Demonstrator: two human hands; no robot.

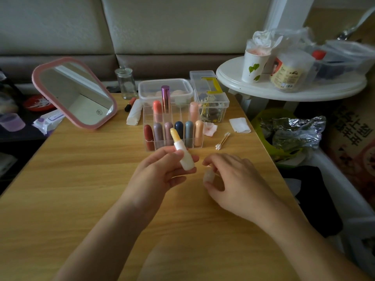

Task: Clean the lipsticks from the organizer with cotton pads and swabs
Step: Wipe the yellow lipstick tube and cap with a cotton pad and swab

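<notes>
The left hand [160, 171] has its grip round an uncapped white lipstick [183, 157] with a pale yellow tip, just before the clear acrylic organizer [148, 114]. The right hand [233, 179] pinches the frosted cap [209, 176]. Wooden-stemmed cotton swabs [222, 141] lie on the wooden desk [81, 179] near its right edge; bare wood opens leftward.

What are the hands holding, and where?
The left hand grips the white lipstick tube with yellow balm round its lower body; the right hand pinches its frosted white cap.

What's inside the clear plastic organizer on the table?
Nine capped lipsticks stand in the clear plastic organizer: six in front, three behind. The yellow balm stick in the left hand partly hides one.
</notes>
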